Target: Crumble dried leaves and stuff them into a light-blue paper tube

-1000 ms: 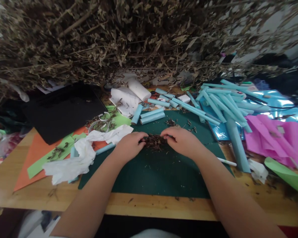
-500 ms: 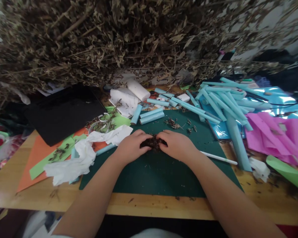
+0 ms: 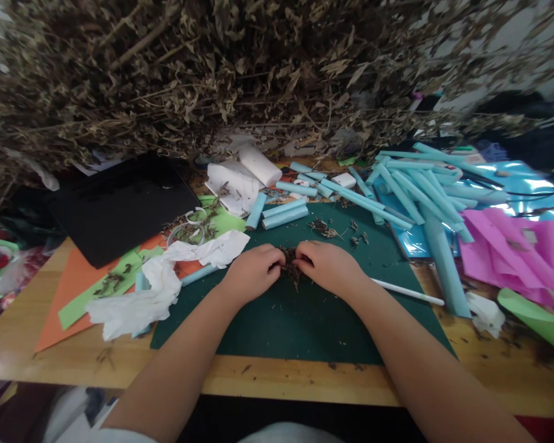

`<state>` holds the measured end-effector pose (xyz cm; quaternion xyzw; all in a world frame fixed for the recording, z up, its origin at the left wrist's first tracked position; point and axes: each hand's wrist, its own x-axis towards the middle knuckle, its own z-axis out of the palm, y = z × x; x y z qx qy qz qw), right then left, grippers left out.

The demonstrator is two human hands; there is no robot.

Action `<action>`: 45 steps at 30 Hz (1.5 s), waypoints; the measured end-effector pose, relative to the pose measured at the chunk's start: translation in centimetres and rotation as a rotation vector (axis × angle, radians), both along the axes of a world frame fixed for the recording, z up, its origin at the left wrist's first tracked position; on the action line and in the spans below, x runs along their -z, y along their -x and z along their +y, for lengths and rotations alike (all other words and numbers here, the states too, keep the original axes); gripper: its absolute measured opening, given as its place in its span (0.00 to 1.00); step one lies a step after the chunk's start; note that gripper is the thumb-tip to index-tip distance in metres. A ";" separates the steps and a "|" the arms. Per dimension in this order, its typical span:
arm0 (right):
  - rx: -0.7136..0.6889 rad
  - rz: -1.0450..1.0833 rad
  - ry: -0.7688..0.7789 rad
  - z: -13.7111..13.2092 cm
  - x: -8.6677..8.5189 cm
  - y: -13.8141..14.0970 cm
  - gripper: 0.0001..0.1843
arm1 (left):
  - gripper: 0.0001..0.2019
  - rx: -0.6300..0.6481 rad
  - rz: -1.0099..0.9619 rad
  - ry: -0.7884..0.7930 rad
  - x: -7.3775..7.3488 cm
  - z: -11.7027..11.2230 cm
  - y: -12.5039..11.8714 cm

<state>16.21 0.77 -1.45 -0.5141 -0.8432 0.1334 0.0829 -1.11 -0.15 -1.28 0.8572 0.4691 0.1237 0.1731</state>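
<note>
A small heap of dark, crumbled dried leaves (image 3: 292, 268) lies on the green cutting mat (image 3: 277, 329), between my two hands. My left hand (image 3: 255, 269) is closed at the heap's left side, its curled fingers pinching at the leaves. From the right, my right hand (image 3: 329, 263) pinches the same leaves with thumb and fingers pressed together. The fingertips of both hands are partly hidden. Loose dried leaf bits (image 3: 324, 229) lie farther back on the mat. A thin white stick (image 3: 409, 291) rests beside my right forearm.
Pale blue paper rolls (image 3: 410, 191) are piled at the back right, near pink paper (image 3: 503, 246). Crumpled white tissue (image 3: 159, 286) and a black flat board (image 3: 124, 206) lie to the left. A white roll (image 3: 259, 165) is behind. Dried branches (image 3: 258, 74) overhang the table's back.
My left thumb and fingers have drawn together from a wider spread around the leaves. The right fingers have also closed in, and more of the heap shows between the hands.
</note>
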 end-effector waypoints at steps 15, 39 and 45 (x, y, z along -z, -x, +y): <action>-0.112 0.007 0.100 -0.4 -1.3 -1.6 0.10 | 0.14 0.039 0.084 -0.007 -0.3 -0.3 0.2; 0.096 0.132 0.096 -0.6 -0.1 0.9 0.02 | 0.02 -0.036 0.009 0.015 -0.1 0.0 -0.1; 0.135 0.207 0.148 -0.4 -0.1 1.0 0.08 | 0.10 -0.030 -0.012 -0.079 -0.5 -0.3 -0.3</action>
